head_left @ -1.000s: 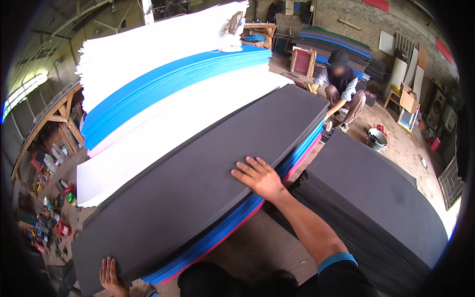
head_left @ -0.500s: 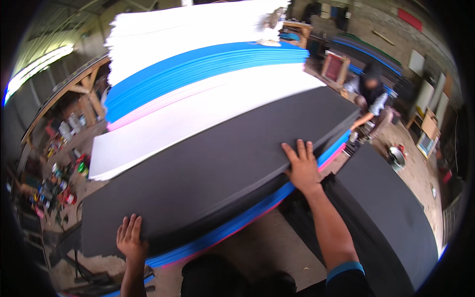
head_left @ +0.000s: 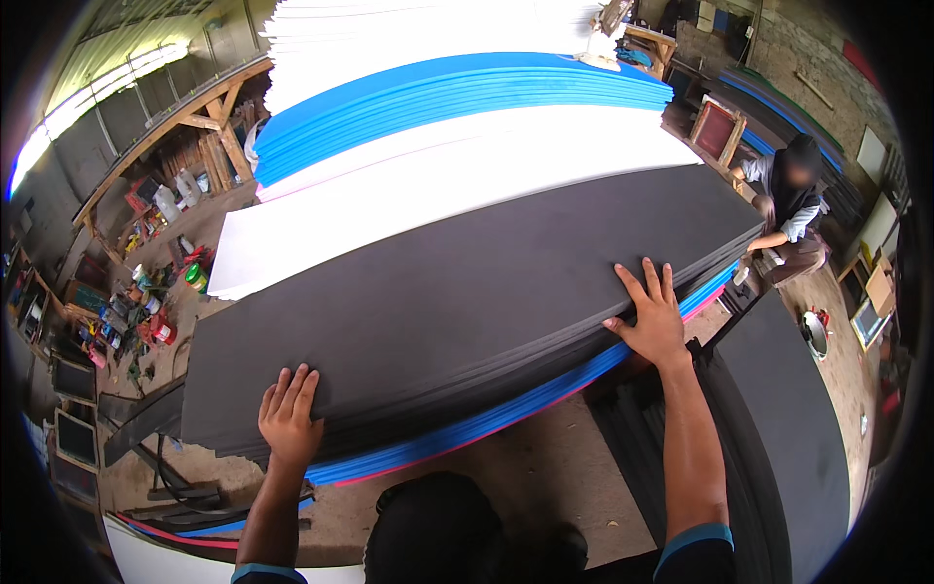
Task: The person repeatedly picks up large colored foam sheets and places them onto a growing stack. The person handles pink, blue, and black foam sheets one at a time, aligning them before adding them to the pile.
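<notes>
A stack of black foam-like sheets [head_left: 457, 282] lies in front of me, its long near edge showing several layers. Blue sheets [head_left: 467, 438] and a thin pink layer show beneath the black ones. My left hand [head_left: 290, 417] rests on the near left edge, fingers stretched out over the top sheet. Farther right, my right hand [head_left: 650, 316] lies on the same edge with its fingers spread and the thumb out to the side. Neither hand is wrapped round a sheet.
Behind lie white sheets [head_left: 467, 165] and a blue stack [head_left: 467, 92]. At the right, a person [head_left: 793, 200] crouches by the stack's far end. More black sheets [head_left: 778, 389] lie low on the right. Bottles and cans, including a green tub [head_left: 197, 278], stand on the left floor.
The whole scene has shifted rightward in the picture as my view turned left, and it looks sharper. Both hands stay on the near edge of the black sheets.
</notes>
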Available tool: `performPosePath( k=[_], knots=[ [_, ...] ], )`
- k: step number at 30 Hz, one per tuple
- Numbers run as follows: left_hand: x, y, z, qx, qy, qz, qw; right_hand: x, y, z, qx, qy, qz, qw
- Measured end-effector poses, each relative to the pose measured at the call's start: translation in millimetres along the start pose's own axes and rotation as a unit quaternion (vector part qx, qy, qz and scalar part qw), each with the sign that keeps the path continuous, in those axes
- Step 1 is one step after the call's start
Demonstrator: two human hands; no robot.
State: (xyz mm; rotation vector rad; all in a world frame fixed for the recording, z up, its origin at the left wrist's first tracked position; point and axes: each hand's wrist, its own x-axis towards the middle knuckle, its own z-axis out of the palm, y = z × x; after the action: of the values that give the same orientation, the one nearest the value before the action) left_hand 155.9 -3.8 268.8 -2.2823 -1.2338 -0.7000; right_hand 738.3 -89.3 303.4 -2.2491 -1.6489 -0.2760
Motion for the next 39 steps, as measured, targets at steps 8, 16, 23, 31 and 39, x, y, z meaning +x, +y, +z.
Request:
performPosePath(
  k=[8,16,23,31,39],
  knots=[
    [-14.2,-3.2,12.5,0.005,0.023,0.030,0.999,0.3,2.3,9.0,-0.010,0.024,-0.004,1.000],
    [8.2,26.6,5.1,-0.015,-0.067,-0.024,0.997,-0.2,5.0,20.7,-0.037,0.063,-0.016,0.997],
    [107.6,153.2,20.9,-0.116,-0.205,0.075,0.969,-20.3,-28.8,-14.8,-0.135,-0.098,0.038,0.985],
    [184.9,334.6,19.3,-0.249,-0.237,0.295,0.892,-165.1,27.4,-121.2,-0.206,0.009,0.100,0.973],
    [186.1,484.0,-20.2,-0.437,-0.062,0.493,0.750,-266.4,78.8,-165.4,-0.260,0.029,0.176,0.949]
  ],
)
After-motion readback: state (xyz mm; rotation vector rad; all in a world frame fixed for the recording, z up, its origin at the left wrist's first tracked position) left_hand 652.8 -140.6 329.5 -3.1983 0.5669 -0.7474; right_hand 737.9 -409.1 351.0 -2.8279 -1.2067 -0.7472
